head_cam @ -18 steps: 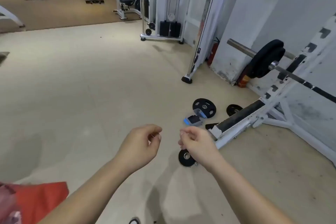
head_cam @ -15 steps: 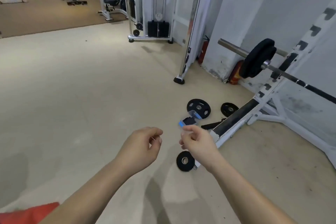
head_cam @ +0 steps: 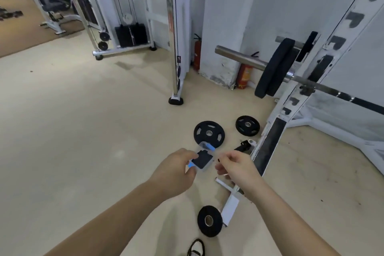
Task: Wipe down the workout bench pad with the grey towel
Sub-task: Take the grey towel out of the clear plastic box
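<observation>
Item, left hand [head_cam: 174,172]: we log it raised over the beige floor [head_cam: 83,131], fingers curled in, their tips at the edge of a small clear box [head_cam: 202,161] with a black inside and blue tabs. Whether the fingers grip the box or merely overlap it in view, we cannot tell. Item, right hand [head_cam: 236,169]: just right of the box, fingers curled, thumb close to forefinger. Whether they pinch anything is too small for us to tell. Item, white rack frame [head_cam: 278,110]: to the right of the right hand, running from the foreground up to the wall and carrying a long black strip [head_cam: 269,143] that is near the right hand. We cannot tell if that strip is the bench pad. Item, barbell [head_cam: 239,58]: resting on the rack, a black plate [head_cam: 274,68] on its sleeve. Item, three loose weight plates on the floor: a large one [head_cam: 208,134] just beyond the box, a smaller one [head_cam: 247,125] to its right, and a third [head_cam: 208,223] below the hands beside the frame's foot. Item, two red fire extinguishers [head_cam: 243,77] against the white wall. Item, cable machine [head_cam: 128,33] at the far left.
</observation>
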